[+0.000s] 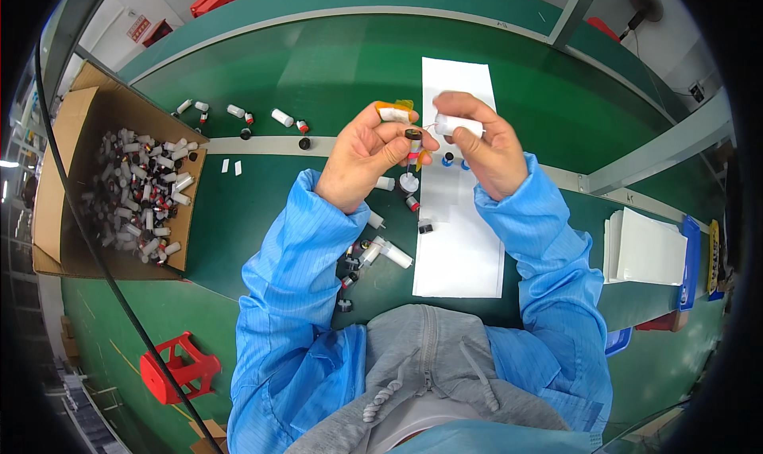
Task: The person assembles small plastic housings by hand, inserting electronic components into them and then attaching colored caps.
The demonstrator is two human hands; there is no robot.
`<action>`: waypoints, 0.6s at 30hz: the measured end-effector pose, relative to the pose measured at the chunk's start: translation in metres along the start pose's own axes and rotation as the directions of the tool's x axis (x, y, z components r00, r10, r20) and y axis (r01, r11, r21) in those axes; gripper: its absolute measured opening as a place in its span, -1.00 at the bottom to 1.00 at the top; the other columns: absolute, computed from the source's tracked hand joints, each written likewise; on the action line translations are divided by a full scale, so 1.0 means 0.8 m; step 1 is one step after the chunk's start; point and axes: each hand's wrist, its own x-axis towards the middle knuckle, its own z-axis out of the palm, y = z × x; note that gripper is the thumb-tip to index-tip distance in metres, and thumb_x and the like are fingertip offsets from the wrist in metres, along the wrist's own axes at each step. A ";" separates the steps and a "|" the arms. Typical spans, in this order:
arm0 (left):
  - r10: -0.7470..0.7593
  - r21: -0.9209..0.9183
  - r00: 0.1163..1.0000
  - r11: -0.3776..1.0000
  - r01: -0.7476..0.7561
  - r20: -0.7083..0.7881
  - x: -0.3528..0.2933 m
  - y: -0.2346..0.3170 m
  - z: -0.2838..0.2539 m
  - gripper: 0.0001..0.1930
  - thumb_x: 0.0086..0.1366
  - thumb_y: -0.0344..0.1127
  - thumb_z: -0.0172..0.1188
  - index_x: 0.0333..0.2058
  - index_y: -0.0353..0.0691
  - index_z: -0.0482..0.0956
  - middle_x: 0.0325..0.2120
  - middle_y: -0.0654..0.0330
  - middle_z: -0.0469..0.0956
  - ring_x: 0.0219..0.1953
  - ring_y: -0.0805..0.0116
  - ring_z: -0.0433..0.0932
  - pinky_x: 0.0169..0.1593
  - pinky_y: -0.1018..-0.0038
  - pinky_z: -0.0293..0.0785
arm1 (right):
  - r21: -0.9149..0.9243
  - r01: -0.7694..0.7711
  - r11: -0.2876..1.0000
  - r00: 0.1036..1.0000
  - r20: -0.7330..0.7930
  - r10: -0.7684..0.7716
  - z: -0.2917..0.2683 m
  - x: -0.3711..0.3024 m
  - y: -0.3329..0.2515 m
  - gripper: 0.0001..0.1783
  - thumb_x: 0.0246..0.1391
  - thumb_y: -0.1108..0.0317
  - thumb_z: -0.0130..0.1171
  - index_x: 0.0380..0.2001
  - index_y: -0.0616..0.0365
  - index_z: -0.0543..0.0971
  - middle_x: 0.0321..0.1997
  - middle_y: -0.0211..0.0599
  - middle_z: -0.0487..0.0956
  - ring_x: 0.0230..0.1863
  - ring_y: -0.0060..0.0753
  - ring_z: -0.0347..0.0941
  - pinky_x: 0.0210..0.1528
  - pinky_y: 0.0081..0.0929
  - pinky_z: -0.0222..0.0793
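Note:
My left hand (366, 156) is closed on a small cylindrical part with a black round end (413, 134), pinched between thumb and fingers. Orange-yellow wrapping with a white patch (393, 114) shows at its fingertips; whether that is worn or held, I cannot tell. Close beside it, my right hand (494, 148) grips a white plastic cylinder (459, 126), lying nearly level. Thin reddish wire seems to run between the two parts. Both hands are raised over a long white sheet (458, 255). Below them lie a white round piece (408, 183) and a black cap (425, 226).
An open cardboard box (67, 180) full of white cylinders stands at the left. More cylinders (282, 118) and black caps lie along the back and by my left forearm. White sheets (648, 247) are stacked at right. A metal post (664, 150) rises there; a red stool (181, 368) stands lower left.

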 end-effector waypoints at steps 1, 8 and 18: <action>-0.059 0.012 0.998 0.998 0.059 -0.003 0.001 -0.001 0.001 -0.69 0.33 -0.48 0.05 0.02 -0.34 0.28 -0.21 -0.03 0.58 -0.22 0.32 0.58 -0.10 0.44 0.50 | 0.092 -0.020 0.996 1.000 -0.013 0.022 -0.007 -0.001 -0.001 -0.50 0.11 0.29 0.23 0.11 0.12 0.39 0.10 -0.17 0.40 0.03 -0.40 0.31 0.06 -0.43 0.29; -0.147 0.102 0.986 0.983 0.154 -0.077 0.003 -0.005 -0.001 -0.73 0.38 -0.39 0.03 0.00 -0.30 0.29 -0.26 0.02 0.60 -0.37 0.44 0.55 -0.24 0.55 0.45 | -0.277 0.164 0.947 0.985 -0.009 -0.173 0.002 0.003 -0.025 -0.79 0.06 0.58 0.15 -0.19 0.24 0.56 -0.15 -0.18 0.55 -0.12 -0.39 0.47 -0.16 -0.48 0.45; -0.126 0.047 0.981 0.990 0.134 -0.150 0.000 -0.007 -0.009 -0.77 0.35 -0.33 0.09 -0.07 -0.29 0.44 -0.30 0.13 0.62 -0.35 0.45 0.57 -0.31 0.65 0.41 | -0.612 0.464 0.641 0.881 0.246 -0.403 0.011 -0.001 -0.027 -0.78 -0.15 0.72 0.20 -0.35 0.30 0.60 -0.19 -0.14 0.57 -0.11 -0.19 0.50 -0.14 -0.41 0.49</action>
